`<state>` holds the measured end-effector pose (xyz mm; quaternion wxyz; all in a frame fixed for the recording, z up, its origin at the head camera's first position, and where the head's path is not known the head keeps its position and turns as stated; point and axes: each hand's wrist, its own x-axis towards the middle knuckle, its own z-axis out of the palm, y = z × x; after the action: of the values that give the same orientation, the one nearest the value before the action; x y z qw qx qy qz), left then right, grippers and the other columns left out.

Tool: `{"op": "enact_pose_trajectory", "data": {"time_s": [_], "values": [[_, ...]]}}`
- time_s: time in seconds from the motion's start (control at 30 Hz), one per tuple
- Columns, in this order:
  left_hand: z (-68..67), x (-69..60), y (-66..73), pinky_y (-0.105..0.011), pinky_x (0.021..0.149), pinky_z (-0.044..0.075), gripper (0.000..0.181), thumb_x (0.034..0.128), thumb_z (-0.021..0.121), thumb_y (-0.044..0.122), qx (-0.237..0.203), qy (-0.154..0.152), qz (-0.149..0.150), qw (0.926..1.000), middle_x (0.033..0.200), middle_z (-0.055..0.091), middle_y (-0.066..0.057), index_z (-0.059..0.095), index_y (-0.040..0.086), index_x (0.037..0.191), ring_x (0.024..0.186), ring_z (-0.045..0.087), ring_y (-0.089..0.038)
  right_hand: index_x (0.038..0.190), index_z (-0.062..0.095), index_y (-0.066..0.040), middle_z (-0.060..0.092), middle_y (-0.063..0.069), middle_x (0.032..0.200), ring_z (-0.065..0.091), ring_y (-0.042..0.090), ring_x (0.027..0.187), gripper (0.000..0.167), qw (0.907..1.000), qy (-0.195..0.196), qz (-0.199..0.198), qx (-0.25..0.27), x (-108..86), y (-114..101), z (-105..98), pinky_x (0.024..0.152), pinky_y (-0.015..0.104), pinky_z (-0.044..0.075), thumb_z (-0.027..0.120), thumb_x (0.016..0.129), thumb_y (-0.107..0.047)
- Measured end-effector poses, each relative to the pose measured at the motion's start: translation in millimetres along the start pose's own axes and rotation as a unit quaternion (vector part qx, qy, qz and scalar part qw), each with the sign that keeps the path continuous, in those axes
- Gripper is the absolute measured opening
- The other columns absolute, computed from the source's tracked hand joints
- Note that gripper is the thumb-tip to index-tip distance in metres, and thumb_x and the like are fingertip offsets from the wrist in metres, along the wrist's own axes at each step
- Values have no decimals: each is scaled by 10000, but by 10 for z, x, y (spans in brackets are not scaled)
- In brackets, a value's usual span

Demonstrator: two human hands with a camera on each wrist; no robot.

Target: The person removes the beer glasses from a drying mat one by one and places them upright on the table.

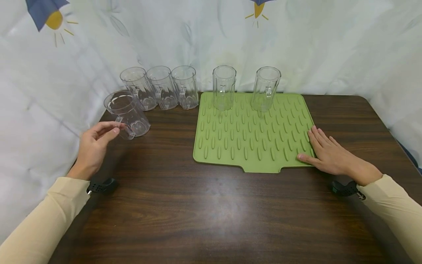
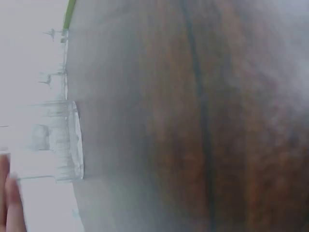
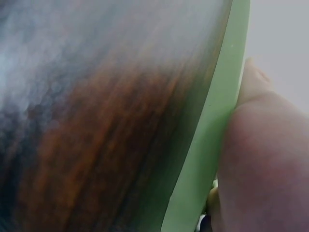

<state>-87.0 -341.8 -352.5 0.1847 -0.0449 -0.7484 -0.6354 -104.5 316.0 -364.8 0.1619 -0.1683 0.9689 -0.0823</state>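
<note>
My left hand (image 1: 92, 143) is at the handle of a clear mug (image 1: 136, 121) standing upright on the table at the left. Its thumb and index finger are extended and a little apart; whether the fingertips touch the handle is unclear. In the left wrist view, fingers (image 2: 14, 208) show beside the see-through mug (image 2: 63, 140). My right hand (image 1: 329, 154) rests flat, fingers spread, on the right edge of the green ridged mat (image 1: 260, 167). The right wrist view shows the thumb (image 3: 270, 145) pressing along the mat's edge (image 3: 212, 125).
Behind the left mug stand three more clear mugs (image 1: 141, 88) in a row. Two others, a left one (image 1: 224, 88) and a right one (image 1: 266, 88), stand upright at the mat's back. A white patterned curtain (image 1: 211, 40) hangs behind the brown wooden table (image 1: 197, 209).
</note>
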Motion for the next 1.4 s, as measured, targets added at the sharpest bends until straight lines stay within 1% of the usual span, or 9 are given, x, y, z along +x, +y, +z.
{"op": "enact_pose_trajectory", "data": {"time_s": [0.07,0.17,0.43,0.53,0.7,0.93,1.13,1.27,1.4], "values": [[21,16,23,-74,852,513,104,984,667,64,385,643,-40,9972,968,764,147,736,82,1060,923,702,10,1621,-33,68,-103,338,1693,-60,532,1583,1018,10000,8,-7,-7,-1,2,3,1205,790,119,489,1044,-589],[43,42,56,-74,828,515,75,968,691,88,576,1400,-80,9884,920,751,157,746,114,1011,875,690,6,1621,-31,68,-99,340,1693,-58,534,1583,1017,10000,8,-16,-9,-1,4,5,1204,791,118,488,1044,-590],[87,91,200,-113,807,529,74,942,696,36,56,1668,460,9849,897,770,84,750,45,991,850,698,-40,1619,-29,74,-90,343,1692,-56,538,1581,1024,10000,-40,-34,17,11,3,-10,1208,790,109,487,1042,-597],[166,139,289,-128,812,532,74,934,698,20,-262,1585,596,9852,895,769,46,745,22,990,859,703,-72,1619,-33,71,-101,337,1694,-62,534,1582,1025,10000,-88,-2,-2,14,10,-14,1212,788,99,475,1042,-607],[318,234,400,-154,830,527,95,936,681,8,-359,1283,886,9871,920,766,35,741,2,1009,890,702,-93,1620,-18,75,-82,341,1695,-46,535,1584,1016,9999,-76,-1,-86,14,10,-8,1217,783,100,466,1045,-609],[507,266,510,-164,814,527,101,916,663,-55,-1049,1091,1087,9825,898,781,0,736,-17,975,876,714,-114,1623,-12,68,-82,329,1701,-34,526,1589,1016,9998,-53,-3,-185,10,-20,-23,1227,773,99,457,1043,-622],[727,253,586,-194,833,521,135,926,635,-53,-910,809,1372,9830,901,774,7,743,22,957,888,716,-106,1624,-23,63,-103,322,1700,-52,520,1590,1021,9997,-64,26,-226,12,3,-28,1229,772,94,446,1042,-632],[878,260,580,-196,841,524,163,934,613,-56,-887,491,1477,9838,922,762,21,744,32,972,915,715,-95,1626,-30,54,-112,313,1703,-58,514,1592,1022,9998,-74,41,-196,11,4,-22,1233,768,83,441,1041,-639],[1021,265,568,-194,840,538,178,952,597,-25,-606,241,1567,9855,953,751,61,746,55,1008,928,712,-74,1629,-22,48,-106,304,1708,-54,509,1596,1018,9999,-53,51,-143,9,-17,-19,1240,762,71,445,1040,-638]]}}
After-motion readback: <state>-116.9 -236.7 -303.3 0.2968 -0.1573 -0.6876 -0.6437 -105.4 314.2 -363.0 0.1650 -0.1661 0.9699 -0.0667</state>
